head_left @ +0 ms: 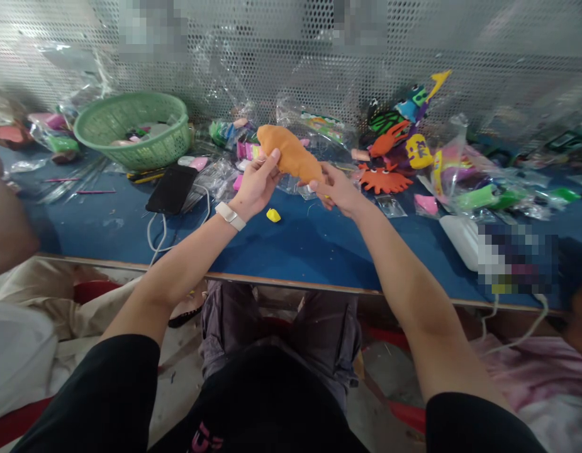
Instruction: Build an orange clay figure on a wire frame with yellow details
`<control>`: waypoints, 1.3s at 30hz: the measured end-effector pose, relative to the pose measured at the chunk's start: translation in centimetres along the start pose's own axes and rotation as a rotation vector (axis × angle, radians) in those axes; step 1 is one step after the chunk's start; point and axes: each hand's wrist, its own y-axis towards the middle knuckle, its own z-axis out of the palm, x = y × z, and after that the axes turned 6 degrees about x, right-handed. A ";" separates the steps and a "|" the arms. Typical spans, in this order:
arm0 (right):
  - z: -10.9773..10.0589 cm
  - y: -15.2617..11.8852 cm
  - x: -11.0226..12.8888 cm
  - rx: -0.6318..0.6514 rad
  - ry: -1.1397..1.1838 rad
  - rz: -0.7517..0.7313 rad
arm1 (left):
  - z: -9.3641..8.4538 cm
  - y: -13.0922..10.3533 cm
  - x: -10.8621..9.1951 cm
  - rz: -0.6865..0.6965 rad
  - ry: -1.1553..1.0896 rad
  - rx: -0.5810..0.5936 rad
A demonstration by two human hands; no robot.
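The left hand (pixel 255 185) grasps the orange piece (pixel 291 151) by its lower left side, thumb on the near face and the other fingers curled beneath. The right hand (pixel 340 189) pinches its lower right end, thumb and fingers closed on the tip. The piece hangs above the table (pixel 291 251), bridging the two hands. Its long axis slants from upper left, farther from the body, to lower right, nearer the body; the upper left end rises free past the left thumb.

Both forearms reach forward and inward, converging on the piece; the left wrist wears a pale band (pixel 230 216). A yellow fleck shows among the right fingers, perhaps a ring or a scrap, too small to tell.

Outward from there, a yellow lump (pixel 273 215) lies on the table below the piece, nearer the left hand than the right. The phone (pixel 172 190) lies left of the left hand, the green basket (pixel 149 154) beyond it. Right of the right hand sits an orange crab (pixel 385 180).
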 end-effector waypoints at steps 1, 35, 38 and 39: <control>0.3 -0.1 0.3 -0.007 0.011 -0.011 | -0.1 0.1 0.0 0.017 -0.010 -0.008; 2.3 0.2 1.6 -0.259 0.134 -0.139 | 0.0 -0.7 -0.1 0.025 0.046 0.173; 2.4 0.1 1.1 -0.180 0.133 -0.133 | 0.1 -0.7 -0.2 0.023 0.069 0.148; 2.4 0.1 0.9 -0.166 0.137 -0.134 | 0.1 -0.7 -0.2 0.024 0.077 0.151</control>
